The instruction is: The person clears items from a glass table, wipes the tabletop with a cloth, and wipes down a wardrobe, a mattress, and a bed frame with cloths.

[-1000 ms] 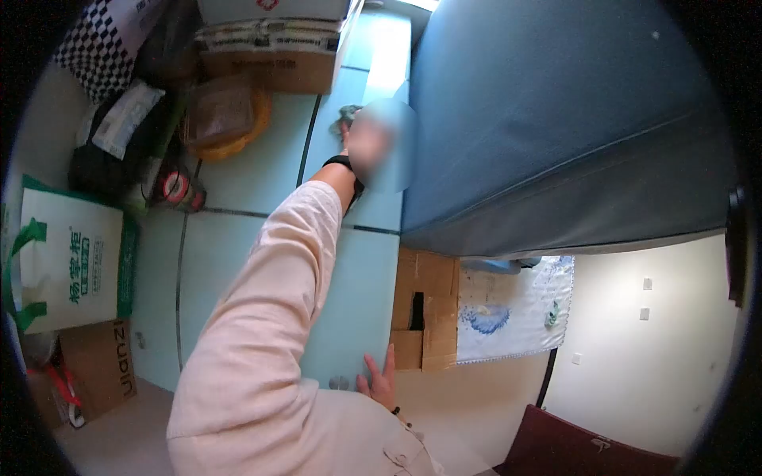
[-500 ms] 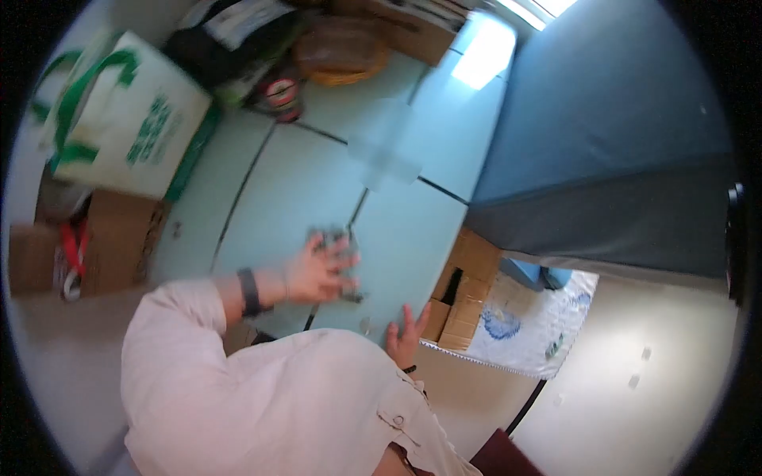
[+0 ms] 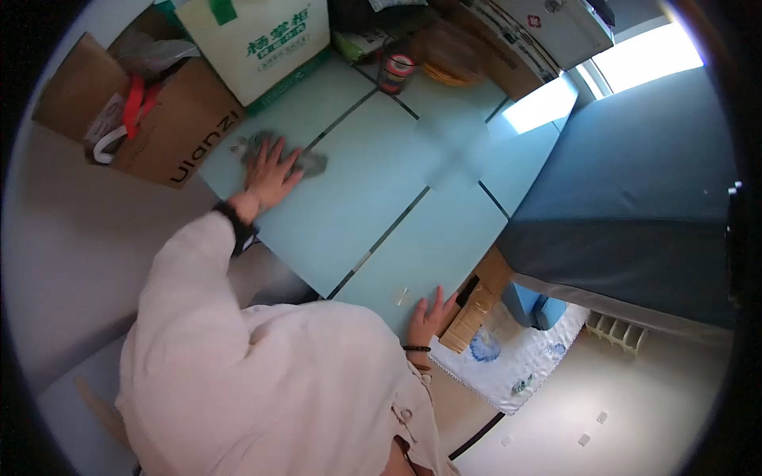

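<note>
Near the table's corner by the brown cardboard box, the left hand lies palm down on a crumpled grey cloth — fingers spread apart, the cloth under them on the pale blue-green table. A green-and-white bag stands just beyond. The right hand rests at the table's near edge — fingers apart, gripping nothing visible — beside a flattened piece of cardboard. Farther back sits a red-topped container.

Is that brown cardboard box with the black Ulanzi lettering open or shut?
The box is open: a flap sticks out and a red strap hangs from inside.
</note>
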The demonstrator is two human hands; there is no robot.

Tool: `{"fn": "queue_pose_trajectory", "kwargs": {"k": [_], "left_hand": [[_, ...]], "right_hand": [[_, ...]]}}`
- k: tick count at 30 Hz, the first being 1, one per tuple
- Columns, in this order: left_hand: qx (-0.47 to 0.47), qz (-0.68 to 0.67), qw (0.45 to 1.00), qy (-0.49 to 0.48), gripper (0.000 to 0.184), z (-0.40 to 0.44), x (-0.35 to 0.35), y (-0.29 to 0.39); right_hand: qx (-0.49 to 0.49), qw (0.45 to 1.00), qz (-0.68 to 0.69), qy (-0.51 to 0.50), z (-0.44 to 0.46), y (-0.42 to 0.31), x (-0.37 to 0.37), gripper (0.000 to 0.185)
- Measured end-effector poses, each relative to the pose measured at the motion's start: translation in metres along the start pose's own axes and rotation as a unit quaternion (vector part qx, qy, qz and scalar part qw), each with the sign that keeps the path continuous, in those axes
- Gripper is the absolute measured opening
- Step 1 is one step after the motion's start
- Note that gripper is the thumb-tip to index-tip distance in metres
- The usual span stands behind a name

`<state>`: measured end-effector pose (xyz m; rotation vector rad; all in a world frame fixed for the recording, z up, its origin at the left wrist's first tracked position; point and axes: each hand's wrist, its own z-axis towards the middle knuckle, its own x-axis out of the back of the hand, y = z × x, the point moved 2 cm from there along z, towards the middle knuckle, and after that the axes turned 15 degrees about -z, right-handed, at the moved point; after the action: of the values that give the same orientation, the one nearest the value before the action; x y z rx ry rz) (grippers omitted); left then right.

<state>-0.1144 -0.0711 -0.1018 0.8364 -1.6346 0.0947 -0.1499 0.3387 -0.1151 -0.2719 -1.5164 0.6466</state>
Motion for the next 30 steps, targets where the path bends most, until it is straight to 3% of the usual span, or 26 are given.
{"fn": "queue_pose_trajectory", "kwargs": {"k": [5, 7, 11, 13, 18, 19, 23, 25, 27, 30], "left_hand": [[-0.009, 0.011, 1.000, -0.015, 0.048, -0.051, -0.004, -0.029], [-0.088, -0.027, 0.993, 0.069, 0.046, -0.011, -0.012, -0.040], [-0.067, 0.043, 0.996, -0.042, 0.046, 0.075, 0.021, 0.017], [-0.107, 0.014, 0.994, -0.033, 0.047, 0.136, 0.018, 0.034], [-0.135, 0.033, 0.990, -0.012, 0.047, 0.192, 0.024, 0.054], [-0.145, 0.071, 0.987, -0.010, 0.047, 0.192, 0.030, 0.057], [-0.088, -0.097, 0.991, 0.006, 0.050, 0.184, 0.024, 0.047], [-0.089, -0.074, 0.993, 0.005, 0.053, 0.175, 0.017, 0.036], [-0.072, -0.075, 0.987, 0.120, 0.056, 0.141, 0.004, 0.012], [-0.016, -0.071, 0.990, 0.120, 0.057, 0.055, 0.014, -0.012]], "right_hand": [[-0.002, 1.000, -0.026, 0.005, 0.000, 0.002, 0.000, 0.043], [0.004, 0.999, -0.037, 0.006, -0.001, 0.009, -0.003, 0.043], [0.007, 0.998, -0.060, 0.007, -0.001, 0.001, -0.001, 0.043], [0.015, 0.997, -0.077, 0.005, 0.003, 0.007, -0.006, 0.044], [-0.020, 0.997, -0.077, -0.024, 0.002, 0.011, -0.004, 0.047], [-0.010, 0.997, -0.077, -0.019, 0.005, 0.010, -0.004, 0.047], [-0.008, 0.992, -0.121, -0.029, -0.003, 0.012, -0.001, 0.048], [-0.022, 0.994, -0.098, -0.031, 0.000, 0.010, -0.002, 0.047], [-0.012, 0.995, -0.099, -0.025, 0.000, 0.016, -0.005, 0.047], [-0.002, 0.996, -0.088, -0.016, 0.001, 0.018, -0.005, 0.048]]}}
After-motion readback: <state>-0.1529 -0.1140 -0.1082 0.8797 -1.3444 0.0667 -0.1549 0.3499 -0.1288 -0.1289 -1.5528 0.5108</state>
